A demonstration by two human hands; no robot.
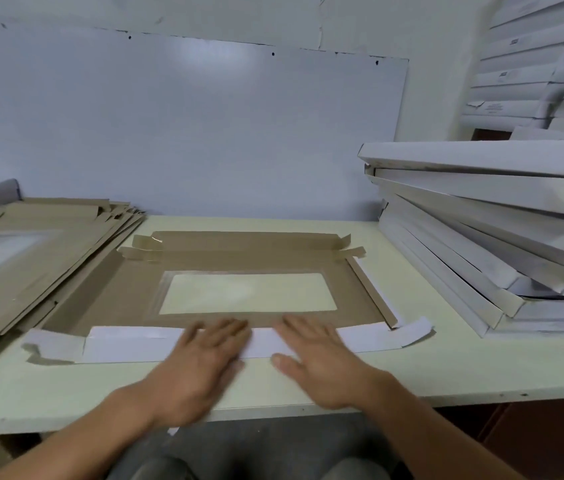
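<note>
While the windowed cardboard blank (128, 289) is lying flat at the middle of the table (446, 368), the left hand (204, 362) and the right hand (322, 365) are pressing its white near flap (128, 344) down, fingers straight, close together, pinching nothing. Flat blanks (48, 254) are lying stacked at left, white boxes (481, 237) at right.

Count: one flat brown cardboard box blank with a clear window (128, 289) on the pale green bench (446, 368). One pile of matching brown blanks (48, 244) at left, at least four edges showing, total unreadable. Assembled flat white boxes (481, 195) at right: at least five in the near stack, more behind, uncounted.
</note>
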